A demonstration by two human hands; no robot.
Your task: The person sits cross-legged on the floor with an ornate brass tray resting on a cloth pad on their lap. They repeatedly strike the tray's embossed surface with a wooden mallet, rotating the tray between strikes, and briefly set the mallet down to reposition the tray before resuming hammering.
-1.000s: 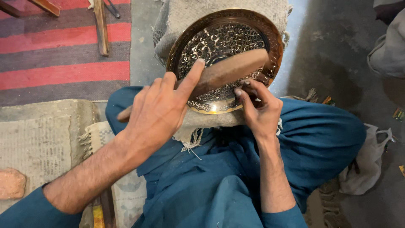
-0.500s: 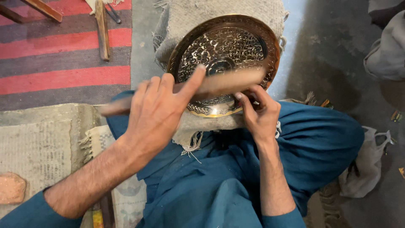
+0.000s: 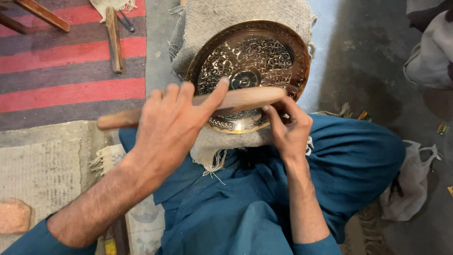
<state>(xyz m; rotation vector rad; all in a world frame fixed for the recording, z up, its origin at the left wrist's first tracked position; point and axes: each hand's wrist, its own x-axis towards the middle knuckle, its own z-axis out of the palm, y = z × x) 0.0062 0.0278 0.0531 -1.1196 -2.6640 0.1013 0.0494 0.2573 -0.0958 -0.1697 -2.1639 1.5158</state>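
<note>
A round engraved brass plate (image 3: 250, 52) leans on a coarse grey cloth (image 3: 212, 23) over my knees, which are clad in blue. My left hand (image 3: 172, 130) grips a long flat wooden beater (image 3: 245, 97) that lies blurred across the plate's lower part, with its handle end sticking out to the left. My right hand (image 3: 289, 130) rests at the plate's lower right rim. Its fingers are pinched together on a small tool, which is mostly hidden behind the beater.
A red and grey striped rug (image 3: 71, 66) lies at upper left with a wooden-handled tool (image 3: 113, 38) on it. Near my left elbow sits a reddish stone (image 3: 14, 215). A plastic bag (image 3: 410, 184) and bundled cloth (image 3: 432, 52) lie on the grey floor at right.
The wooden beater has swung from lying broad-side over the plate's middle to edge-on and lower, with its handle now showing left of my hand. My right hand stays at the rim.
</note>
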